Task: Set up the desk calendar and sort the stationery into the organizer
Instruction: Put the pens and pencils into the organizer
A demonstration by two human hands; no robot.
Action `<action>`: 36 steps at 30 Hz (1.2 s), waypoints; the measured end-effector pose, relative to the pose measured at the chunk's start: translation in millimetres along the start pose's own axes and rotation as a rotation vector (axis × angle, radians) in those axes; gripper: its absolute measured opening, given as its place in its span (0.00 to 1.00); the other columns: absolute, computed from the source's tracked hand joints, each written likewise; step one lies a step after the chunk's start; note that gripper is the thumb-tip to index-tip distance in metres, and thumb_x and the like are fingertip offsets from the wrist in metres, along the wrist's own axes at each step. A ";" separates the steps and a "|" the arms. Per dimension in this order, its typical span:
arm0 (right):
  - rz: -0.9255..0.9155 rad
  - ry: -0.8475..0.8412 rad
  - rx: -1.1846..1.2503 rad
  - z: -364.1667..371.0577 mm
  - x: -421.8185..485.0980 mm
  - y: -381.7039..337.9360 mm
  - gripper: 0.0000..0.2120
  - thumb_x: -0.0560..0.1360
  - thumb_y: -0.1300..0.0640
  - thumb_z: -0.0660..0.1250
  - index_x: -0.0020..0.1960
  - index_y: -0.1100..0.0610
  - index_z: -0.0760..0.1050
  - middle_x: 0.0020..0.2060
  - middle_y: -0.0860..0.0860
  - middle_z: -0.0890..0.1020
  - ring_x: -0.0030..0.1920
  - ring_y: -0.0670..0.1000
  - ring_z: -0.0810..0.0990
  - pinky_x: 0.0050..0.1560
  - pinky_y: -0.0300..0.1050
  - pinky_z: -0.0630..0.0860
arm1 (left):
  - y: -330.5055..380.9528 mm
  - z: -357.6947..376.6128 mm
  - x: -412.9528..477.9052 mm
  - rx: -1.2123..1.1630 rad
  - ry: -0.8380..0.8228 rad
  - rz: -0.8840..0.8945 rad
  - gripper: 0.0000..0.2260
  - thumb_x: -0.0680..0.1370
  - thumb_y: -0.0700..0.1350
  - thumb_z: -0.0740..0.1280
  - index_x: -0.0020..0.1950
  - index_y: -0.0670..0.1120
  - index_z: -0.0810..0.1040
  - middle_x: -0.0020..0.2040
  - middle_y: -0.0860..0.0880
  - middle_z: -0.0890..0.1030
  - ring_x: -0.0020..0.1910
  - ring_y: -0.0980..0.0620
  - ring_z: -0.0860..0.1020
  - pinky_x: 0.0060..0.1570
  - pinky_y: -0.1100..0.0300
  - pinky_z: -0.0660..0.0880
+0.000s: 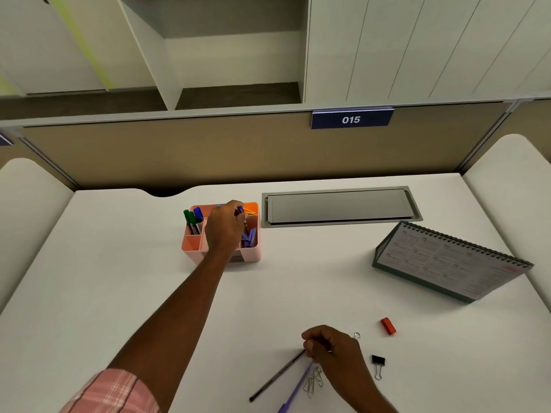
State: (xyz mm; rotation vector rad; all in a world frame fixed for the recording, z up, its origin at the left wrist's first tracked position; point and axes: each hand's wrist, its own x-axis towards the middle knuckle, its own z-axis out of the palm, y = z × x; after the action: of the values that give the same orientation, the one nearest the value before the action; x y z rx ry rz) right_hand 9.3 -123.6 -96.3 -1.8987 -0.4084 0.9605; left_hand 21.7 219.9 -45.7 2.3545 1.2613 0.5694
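Sorting step: my left grip (226,223) holds a blue-capped pen (240,209), the organizer (252,257) just below it; my right grip (331,350) pinches the black pen (280,375) on the counter (119,278). Next I should release left.

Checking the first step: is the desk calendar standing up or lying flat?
Standing. The desk calendar sits tent-like on its base, spiral binding along the raised top edge, page sloping down.
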 end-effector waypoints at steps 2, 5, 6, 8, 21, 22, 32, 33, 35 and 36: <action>0.006 -0.001 0.006 -0.5 0.9 -0.2 0.10 0.78 0.63 0.70 0.48 0.48 0.85 0.39 0.50 0.87 0.42 0.50 0.86 0.50 0.46 0.84 | -1.0 2.6 -0.6 0.021 -0.002 0.000 0.15 0.81 0.48 0.69 0.65 0.44 0.82 0.57 0.43 0.85 0.52 0.45 0.83 0.49 0.58 0.76; 0.005 -0.001 0.010 -1.5 1.2 0.1 0.11 0.78 0.63 0.70 0.48 0.48 0.85 0.39 0.50 0.87 0.41 0.49 0.86 0.48 0.43 0.83 | -0.7 4.8 0.1 0.024 0.007 0.000 0.16 0.81 0.50 0.69 0.66 0.44 0.82 0.57 0.43 0.85 0.53 0.44 0.83 0.53 0.55 0.79; 0.002 -0.002 0.005 -1.9 1.2 0.4 0.11 0.78 0.62 0.70 0.48 0.48 0.85 0.39 0.50 0.87 0.41 0.48 0.86 0.47 0.42 0.83 | -0.7 5.1 0.7 0.028 0.010 0.001 0.16 0.81 0.50 0.69 0.66 0.44 0.82 0.57 0.43 0.85 0.53 0.44 0.83 0.53 0.55 0.79; 0.000 -0.002 0.002 -2.7 1.7 0.7 0.10 0.78 0.62 0.69 0.48 0.48 0.85 0.39 0.50 0.87 0.41 0.49 0.86 0.47 0.43 0.83 | -0.7 5.3 1.1 0.036 0.010 0.003 0.16 0.81 0.51 0.69 0.66 0.44 0.81 0.57 0.43 0.85 0.54 0.44 0.83 0.53 0.54 0.79; -0.008 -0.003 0.005 -2.9 1.5 3.3 0.11 0.78 0.64 0.70 0.48 0.49 0.85 0.38 0.50 0.87 0.40 0.48 0.86 0.46 0.41 0.82 | -33.3 -13.5 -29.2 0.030 0.101 -0.132 0.23 0.75 0.54 0.76 0.67 0.47 0.79 0.60 0.45 0.82 0.58 0.46 0.80 0.51 0.50 0.82; -0.003 -0.003 0.006 -3.2 0.7 3.4 0.11 0.78 0.64 0.70 0.48 0.49 0.85 0.38 0.50 0.88 0.40 0.48 0.86 0.46 0.41 0.82 | -37.8 -14.2 -33.0 0.041 0.094 -0.159 0.22 0.75 0.55 0.76 0.66 0.48 0.79 0.58 0.46 0.82 0.56 0.46 0.80 0.49 0.51 0.81; 0.000 0.004 -0.045 -2.3 -7.0 5.8 0.10 0.78 0.63 0.71 0.48 0.49 0.85 0.38 0.47 0.88 0.40 0.46 0.86 0.45 0.37 0.82 | -46.5 -20.7 -37.8 0.010 0.091 -0.347 0.16 0.78 0.53 0.73 0.60 0.45 0.83 0.55 0.45 0.86 0.51 0.45 0.84 0.47 0.51 0.82; 0.000 0.003 -0.044 -1.5 -7.4 6.6 0.10 0.78 0.64 0.70 0.48 0.49 0.85 0.38 0.47 0.88 0.40 0.46 0.86 0.46 0.38 0.82 | -47.3 -21.2 -37.8 0.013 0.098 -0.349 0.16 0.79 0.53 0.72 0.60 0.44 0.83 0.55 0.45 0.86 0.51 0.45 0.84 0.47 0.51 0.82; 0.006 0.004 -0.032 -0.7 -7.7 7.7 0.10 0.78 0.64 0.70 0.47 0.50 0.85 0.38 0.48 0.88 0.40 0.48 0.87 0.48 0.42 0.84 | -48.7 -21.2 -37.8 0.017 0.104 -0.352 0.16 0.79 0.54 0.72 0.60 0.44 0.83 0.54 0.44 0.86 0.50 0.44 0.84 0.47 0.52 0.81; 0.011 0.004 -0.026 -0.5 -7.6 7.9 0.10 0.78 0.64 0.70 0.47 0.50 0.85 0.38 0.49 0.88 0.40 0.48 0.87 0.48 0.44 0.84 | -48.8 -21.4 -37.9 0.019 0.105 -0.360 0.16 0.79 0.54 0.71 0.60 0.43 0.83 0.54 0.44 0.86 0.50 0.44 0.84 0.46 0.52 0.81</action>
State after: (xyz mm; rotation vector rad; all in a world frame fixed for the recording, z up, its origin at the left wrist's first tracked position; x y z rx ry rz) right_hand 4.0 -132.6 -99.5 -1.9278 -0.4101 0.9636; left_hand -42.0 216.1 -59.8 2.0615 1.6940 0.5676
